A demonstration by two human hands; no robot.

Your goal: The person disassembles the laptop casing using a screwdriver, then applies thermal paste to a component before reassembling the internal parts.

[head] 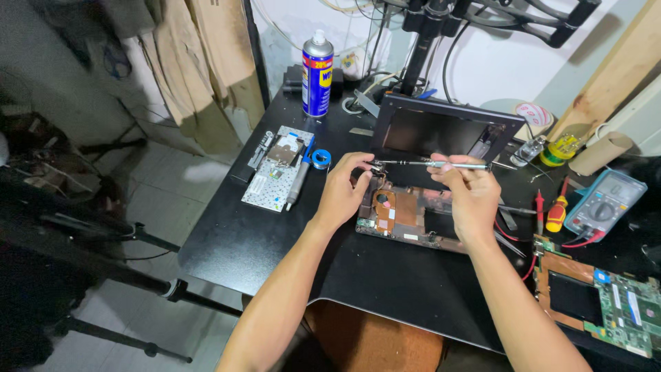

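My right hand [469, 195] holds a thin silver screwdriver [427, 164] level above an opened laptop base [406, 213] with copper heat pipes. My left hand [342, 193] pinches the screwdriver's tip end at the left. Both hands hover over the black desk [275, 241], just in front of the laptop's dark screen [441, 131], which stands upright behind them.
A blue and yellow spray can [317, 72] stands at the back left. A removed circuit part [279, 165], a grey pen [297, 182] and a solder spool [321, 159] lie left. A multimeter [606, 202] with red probes and a green circuit board [606, 296] sit right. A tripod [103, 262] stands left of the desk.
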